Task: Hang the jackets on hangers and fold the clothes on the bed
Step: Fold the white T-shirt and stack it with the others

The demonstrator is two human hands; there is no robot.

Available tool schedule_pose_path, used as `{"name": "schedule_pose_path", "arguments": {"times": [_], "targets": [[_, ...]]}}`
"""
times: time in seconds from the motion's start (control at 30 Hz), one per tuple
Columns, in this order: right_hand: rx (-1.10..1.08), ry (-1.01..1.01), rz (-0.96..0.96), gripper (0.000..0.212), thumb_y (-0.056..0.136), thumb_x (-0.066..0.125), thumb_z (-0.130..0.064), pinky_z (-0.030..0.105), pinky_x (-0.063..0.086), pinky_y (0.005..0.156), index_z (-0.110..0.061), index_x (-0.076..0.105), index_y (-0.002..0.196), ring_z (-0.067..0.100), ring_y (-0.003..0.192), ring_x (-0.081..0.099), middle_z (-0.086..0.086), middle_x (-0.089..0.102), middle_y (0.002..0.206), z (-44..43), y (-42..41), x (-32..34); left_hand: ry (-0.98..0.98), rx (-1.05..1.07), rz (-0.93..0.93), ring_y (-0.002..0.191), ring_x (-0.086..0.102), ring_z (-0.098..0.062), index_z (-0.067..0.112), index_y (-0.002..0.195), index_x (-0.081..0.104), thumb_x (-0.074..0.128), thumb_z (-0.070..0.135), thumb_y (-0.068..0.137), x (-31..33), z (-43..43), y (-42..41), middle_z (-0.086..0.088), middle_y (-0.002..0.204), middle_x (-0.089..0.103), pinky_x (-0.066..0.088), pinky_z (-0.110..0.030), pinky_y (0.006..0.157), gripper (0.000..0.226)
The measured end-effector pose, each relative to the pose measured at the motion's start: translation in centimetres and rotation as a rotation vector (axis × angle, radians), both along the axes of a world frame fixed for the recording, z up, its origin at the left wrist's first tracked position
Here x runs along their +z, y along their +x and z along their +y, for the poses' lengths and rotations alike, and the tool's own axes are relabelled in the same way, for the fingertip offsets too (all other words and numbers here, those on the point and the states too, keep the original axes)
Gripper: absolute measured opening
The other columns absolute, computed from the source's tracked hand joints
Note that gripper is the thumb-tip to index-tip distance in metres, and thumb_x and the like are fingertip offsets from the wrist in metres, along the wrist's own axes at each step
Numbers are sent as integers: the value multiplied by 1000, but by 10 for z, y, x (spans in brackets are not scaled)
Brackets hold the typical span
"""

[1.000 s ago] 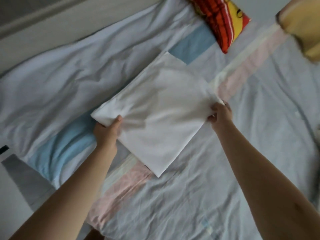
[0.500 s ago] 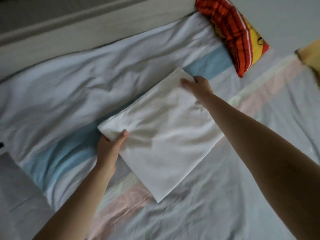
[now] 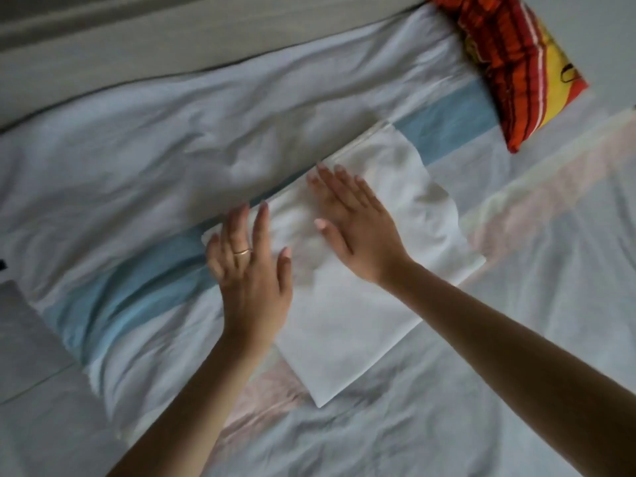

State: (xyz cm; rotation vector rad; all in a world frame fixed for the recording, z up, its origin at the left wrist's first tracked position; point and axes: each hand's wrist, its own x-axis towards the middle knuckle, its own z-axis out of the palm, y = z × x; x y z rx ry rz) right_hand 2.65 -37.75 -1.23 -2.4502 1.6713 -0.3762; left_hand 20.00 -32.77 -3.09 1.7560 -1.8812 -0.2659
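A white folded garment (image 3: 347, 325) lies flat in the middle of the bed (image 3: 137, 173), doubled over with its loose edge to the right. My left hand (image 3: 249, 266), a ring on one finger, presses flat on the garment's left edge with straight fingers. Flat on the upper layer lies my right hand (image 3: 351, 228), fingers spread and pointing toward the far left. Neither hand grips the cloth.
The bed has a pale sheet with blue (image 3: 130, 280) and pink (image 3: 550, 187) stripes. A red, orange and yellow pillow (image 3: 509, 60) lies at the far right. A light wall or headboard (image 3: 172, 36) runs along the far side. Floor shows at lower left.
My right hand carried the garment's right side over to the left, folding it in half. Both hands released their grip and now lie flat on the cloth.
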Motion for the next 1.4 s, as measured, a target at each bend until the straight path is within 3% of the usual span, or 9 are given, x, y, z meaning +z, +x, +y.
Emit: {"name": "schedule_pose_path", "arguments": {"times": [0.1, 0.27, 0.37, 0.43, 0.57, 0.8, 0.97, 1.13, 1.4], "targets": [[140, 63, 177, 57, 98, 24, -45, 38, 20, 117, -19, 28, 149, 20, 143, 27, 5, 28, 156, 20, -40, -15, 160, -198, -247, 143, 21, -35, 21, 148, 33, 31, 55, 92, -19, -11, -1, -8, 155, 27, 14, -61, 111, 65], [-456, 236, 268, 60, 94, 11, -48, 45, 6, 119, -32, 10, 152, 19, 146, 16, -4, 14, 160, 13, -130, -28, 322, -142, -296, 144, 8, -40, 29, 151, 22, 27, 64, 86, -36, -24, 2, -4, 159, 17, 2, -64, 109, 74], [-797, 197, 190, 69, 92, 12, -48, 50, -4, 117, -16, 13, 153, 21, 147, 10, 3, 12, 160, 17, -116, -19, 394, -118, -283, 144, 2, -41, 29, 152, 17, 19, 64, 82, -22, -24, -4, -4, 160, 10, -3, -65, 108, 78], [-631, 82, 213, 68, 92, 20, -43, 52, -1, 115, -10, 19, 151, 27, 146, 16, 10, 19, 158, 32, -86, -6, 351, -119, -265, 143, 6, -44, 21, 150, 24, 23, 59, 83, -6, -18, -9, -11, 159, 14, -1, -66, 108, 77], [7, 91, 306, 59, 96, 21, -51, 64, 12, 109, -28, 19, 150, 37, 143, 19, 5, 22, 157, 93, -44, -12, 137, -423, -316, 143, 12, -44, 18, 148, 32, 36, 60, 84, 13, 30, -22, -13, 157, 18, 2, -63, 111, 76], [-899, 471, 189, 81, 79, 3, -73, 65, 9, 111, -36, -2, 151, 42, 144, 7, 7, -1, 161, 147, -133, -25, 294, -519, -488, 144, 7, -42, 34, 149, 21, 43, 78, 71, -16, 72, 5, -4, 159, 14, 1, -75, 103, 92], [-705, 455, 113, 73, 88, 11, -62, 58, 12, 113, -28, 9, 152, 44, 143, 10, 11, 7, 160, 224, -96, 6, 442, -415, -473, 142, -11, -46, 20, 152, 6, 66, 50, 70, 26, 100, -22, -20, 157, -8, -14, -64, 106, 106], [-801, 549, -8, 66, 92, 24, -51, 53, 28, 110, -15, 33, 147, 44, 138, 28, 17, 32, 152, 358, -88, 15, 523, -1026, -514, 136, -33, -28, 27, 151, -7, 67, 42, 76, 53, 193, -81, -4, 148, -36, -16, -60, 108, 106], [-1396, 577, -169, 80, 86, 66, -24, 43, 22, 114, -11, 18, 150, 34, 142, 21, 18, 20, 152, 594, -116, 41, 720, -1495, -780, 139, -31, -31, 33, 149, -12, 76, 56, 64, 30, 349, -208, -4, 152, -34, -9, -74, 99, 125]]}}
